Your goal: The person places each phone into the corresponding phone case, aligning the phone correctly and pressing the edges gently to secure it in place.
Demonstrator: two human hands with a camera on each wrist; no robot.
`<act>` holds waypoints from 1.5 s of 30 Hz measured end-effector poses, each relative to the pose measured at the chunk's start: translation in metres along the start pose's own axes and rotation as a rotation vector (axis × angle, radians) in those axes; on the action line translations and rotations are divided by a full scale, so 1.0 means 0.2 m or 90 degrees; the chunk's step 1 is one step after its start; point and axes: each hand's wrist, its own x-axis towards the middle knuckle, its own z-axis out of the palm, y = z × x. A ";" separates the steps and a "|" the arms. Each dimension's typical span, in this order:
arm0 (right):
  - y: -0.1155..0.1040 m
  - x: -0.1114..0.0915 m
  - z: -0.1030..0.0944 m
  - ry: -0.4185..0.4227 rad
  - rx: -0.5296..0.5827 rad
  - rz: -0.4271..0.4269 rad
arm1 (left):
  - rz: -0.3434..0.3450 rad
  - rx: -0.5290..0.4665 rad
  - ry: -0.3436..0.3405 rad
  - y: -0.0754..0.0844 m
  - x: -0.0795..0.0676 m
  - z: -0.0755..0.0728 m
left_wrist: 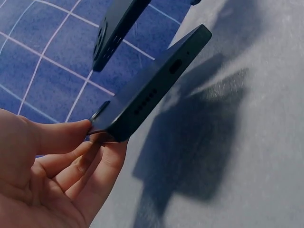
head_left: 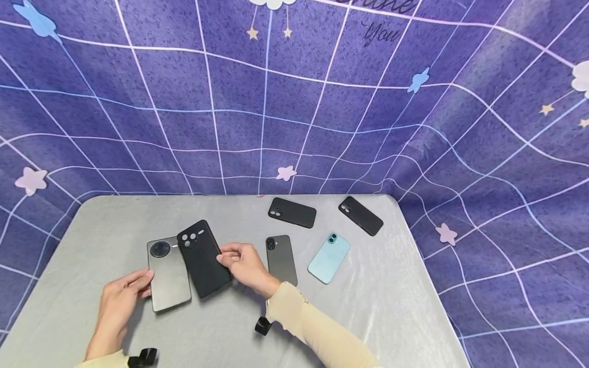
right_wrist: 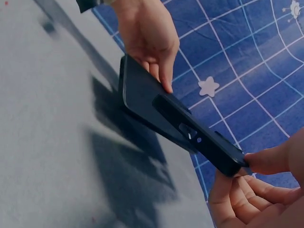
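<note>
My left hand (head_left: 116,302) pinches the left edge of a silver-grey phone (head_left: 170,281) with a large round camera. The left wrist view shows this phone's (left_wrist: 156,92) bottom end, with port and speaker holes, raised off the surface. In my right hand (head_left: 248,267), thumb and fingers grip the right edge of a black phone case (head_left: 207,268) with several camera cutouts. The case overlaps the phone's upper right in the head view. Seen from the right wrist, the case (right_wrist: 213,145) is tilted close to the phone (right_wrist: 137,92); whether they touch, I cannot tell.
On the grey-covered table (head_left: 368,317) lie a dark grey phone (head_left: 281,263) and a light blue phone (head_left: 329,260). Behind them are a black case (head_left: 294,213) and another black case (head_left: 363,217). A purple gridded cloth (head_left: 239,128) hangs beyond the table.
</note>
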 end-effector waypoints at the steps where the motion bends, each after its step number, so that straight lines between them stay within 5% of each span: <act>1: 0.00 0.00 0.00 -0.002 0.002 0.000 | 0.000 -0.008 0.002 0.01 0.00 0.01; 24: 0.00 -0.02 0.09 -0.019 0.043 0.024 | -0.005 -0.132 -0.015 0.04 0.01 0.09; 45: 0.04 -0.02 0.14 -0.023 0.086 0.036 | -0.011 -0.168 -0.024 0.05 -0.01 0.11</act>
